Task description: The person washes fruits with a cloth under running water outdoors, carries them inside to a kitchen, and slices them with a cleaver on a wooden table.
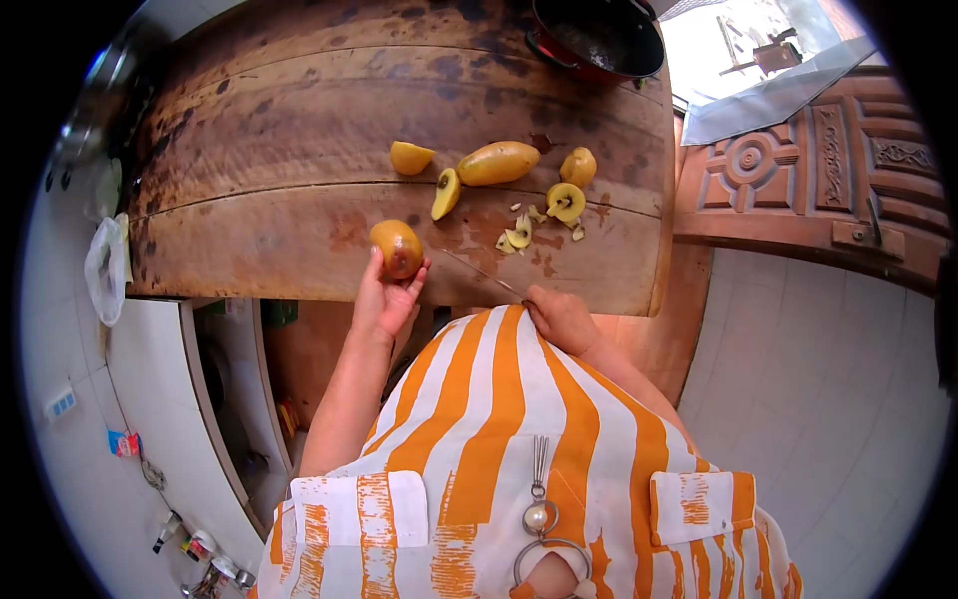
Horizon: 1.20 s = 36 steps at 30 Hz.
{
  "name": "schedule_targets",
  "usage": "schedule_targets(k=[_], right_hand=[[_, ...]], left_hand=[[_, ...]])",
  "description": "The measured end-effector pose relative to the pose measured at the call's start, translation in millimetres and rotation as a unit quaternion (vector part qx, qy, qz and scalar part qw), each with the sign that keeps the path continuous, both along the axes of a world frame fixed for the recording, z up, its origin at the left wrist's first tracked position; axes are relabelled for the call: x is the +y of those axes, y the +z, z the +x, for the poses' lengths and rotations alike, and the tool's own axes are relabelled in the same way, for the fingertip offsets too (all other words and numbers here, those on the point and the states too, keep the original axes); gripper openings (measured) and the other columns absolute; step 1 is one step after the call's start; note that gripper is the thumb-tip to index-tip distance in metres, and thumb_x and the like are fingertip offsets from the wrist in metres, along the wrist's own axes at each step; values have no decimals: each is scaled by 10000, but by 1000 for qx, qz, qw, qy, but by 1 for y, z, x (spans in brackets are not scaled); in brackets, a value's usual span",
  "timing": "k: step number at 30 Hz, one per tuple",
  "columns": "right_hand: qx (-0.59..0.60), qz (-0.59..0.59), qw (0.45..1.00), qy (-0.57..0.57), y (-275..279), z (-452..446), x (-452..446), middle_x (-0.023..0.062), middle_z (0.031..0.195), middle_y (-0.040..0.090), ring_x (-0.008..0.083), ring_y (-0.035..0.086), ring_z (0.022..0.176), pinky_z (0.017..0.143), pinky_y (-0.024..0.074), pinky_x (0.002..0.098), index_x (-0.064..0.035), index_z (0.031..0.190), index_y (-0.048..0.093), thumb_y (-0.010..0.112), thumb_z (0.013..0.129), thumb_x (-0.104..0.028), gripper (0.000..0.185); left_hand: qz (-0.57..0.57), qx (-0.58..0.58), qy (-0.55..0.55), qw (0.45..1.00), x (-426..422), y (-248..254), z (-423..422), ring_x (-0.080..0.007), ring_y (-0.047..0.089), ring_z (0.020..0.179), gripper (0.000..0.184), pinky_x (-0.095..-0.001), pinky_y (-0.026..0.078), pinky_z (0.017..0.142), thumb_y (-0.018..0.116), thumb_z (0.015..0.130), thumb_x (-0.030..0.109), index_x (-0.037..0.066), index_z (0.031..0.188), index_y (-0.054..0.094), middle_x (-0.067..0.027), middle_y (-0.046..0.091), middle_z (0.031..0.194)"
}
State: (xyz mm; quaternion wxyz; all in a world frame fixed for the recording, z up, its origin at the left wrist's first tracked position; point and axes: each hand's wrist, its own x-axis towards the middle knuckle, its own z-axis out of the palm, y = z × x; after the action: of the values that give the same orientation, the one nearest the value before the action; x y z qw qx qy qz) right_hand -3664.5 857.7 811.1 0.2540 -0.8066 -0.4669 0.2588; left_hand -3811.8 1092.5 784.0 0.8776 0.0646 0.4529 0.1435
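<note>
My left hand (387, 293) is closed around a rounded yellow-orange fruit (397, 250) with a brownish, bruised-looking patch, at the near side of the wooden table (279, 130). Low by the table's front edge, my right hand (561, 317) grips a knife (484, 273); its thin blade points left toward the fruit, apart from it. Beyond lie a long whole-looking yellow fruit (499, 163), a cut piece (411, 158) and a wedge (446, 194) with a dark hollow. To the right are another piece (579, 165), a round cut piece (566, 202) and small scraps (519, 234).
A dark pot with a red outside (599, 40) stands at the table's far right corner. A carved wooden door (808, 170) is to the right, above a tiled floor (798, 349). A white plastic bag (105, 270) hangs at the left, above a white cabinet (150, 369).
</note>
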Motion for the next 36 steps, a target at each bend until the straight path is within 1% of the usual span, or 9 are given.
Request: schedule_targets(k=[18, 21, 23, 24, 26, 29, 31, 33, 36], right_hand=[[-36, -24, 995, -85, -3, -8, -11, 185, 653, 574, 373, 563, 622, 554, 445, 464, -41, 788, 471, 513, 814, -105, 80], [-40, -18, 994, -105, -5, -9, -14, 187, 642, 570, 377, 559, 610, 547, 445, 465, -40, 791, 470, 511, 819, -108, 84], [-33, -16, 993, -116, -9, -10, -16, 188, 644, 569, 380, 557, 613, 548, 443, 467, -38, 794, 468, 512, 821, -108, 87], [-36, -14, 992, -117, -9, -10, -16, 190, 646, 568, 383, 554, 615, 550, 440, 469, -37, 797, 465, 513, 822, -109, 90], [-21, -9, 991, -128, -14, -12, -20, 191, 648, 566, 385, 552, 618, 550, 438, 470, -36, 800, 462, 516, 823, -111, 95], [-7, -4, 991, -132, -15, -8, -22, 194, 655, 564, 389, 548, 629, 555, 433, 473, -35, 804, 457, 518, 825, -114, 103], [1, -7, 991, -132, -13, -5, -23, 195, 661, 564, 390, 546, 636, 558, 430, 473, -34, 805, 455, 518, 827, -115, 105], [11, 5, 993, -120, -12, -4, -23, 195, 670, 566, 390, 547, 649, 564, 429, 471, -32, 805, 455, 519, 827, -115, 108], [30, -5, 993, -118, -10, -1, -23, 196, 682, 568, 389, 547, 659, 570, 426, 474, -29, 806, 452, 517, 829, -114, 109]], left_hand=[[120, 74, -192, 971, -4, 11, 17, -286, 601, 871, 484, -325, 499, 682, 555, 866, 337, 69, 1207, 340, -159, 531, 1083], [218, 242, -307, 895, -6, 8, 19, -272, 542, 1000, 576, -343, 472, 750, 594, 835, 328, 70, 1250, 288, -169, 481, 1141], [552, 268, -271, 741, -9, -15, 12, -286, 405, 1161, 645, -397, 394, 894, 637, 781, 297, 88, 1286, 294, -180, 405, 1211], [553, 268, -271, 741, -6, -17, 10, -286, 405, 1161, 645, -397, 394, 894, 637, 781, 297, 88, 1286, 294, -180, 405, 1211], [810, 229, -321, 433, 2, 12, 21, -303, 247, 1270, 683, -441, 275, 996, 679, 705, 236, 128, 1296, 353, -160, 329, 1298], [821, 106, -450, 335, 9, 22, 35, -319, 239, 1280, 639, -448, 248, 1014, 682, 664, 163, 168, 1255, 438, -126, 328, 1324], [816, 104, -452, 346, 10, 23, 39, -314, 227, 1297, 601, -440, 255, 1011, 684, 649, 125, 167, 1210, 474, -98, 318, 1355], [841, 102, -487, 214, 24, 20, 44, -317, 293, 1250, 605, -446, 287, 980, 707, 617, 128, 154, 1178, 483, -99, 371, 1293], [827, 155, -469, 268, 23, 23, 44, -313, 382, 1122, 650, -430, 330, 920, 758, 568, 179, 126, 1150, 471, -113, 418, 1184]])
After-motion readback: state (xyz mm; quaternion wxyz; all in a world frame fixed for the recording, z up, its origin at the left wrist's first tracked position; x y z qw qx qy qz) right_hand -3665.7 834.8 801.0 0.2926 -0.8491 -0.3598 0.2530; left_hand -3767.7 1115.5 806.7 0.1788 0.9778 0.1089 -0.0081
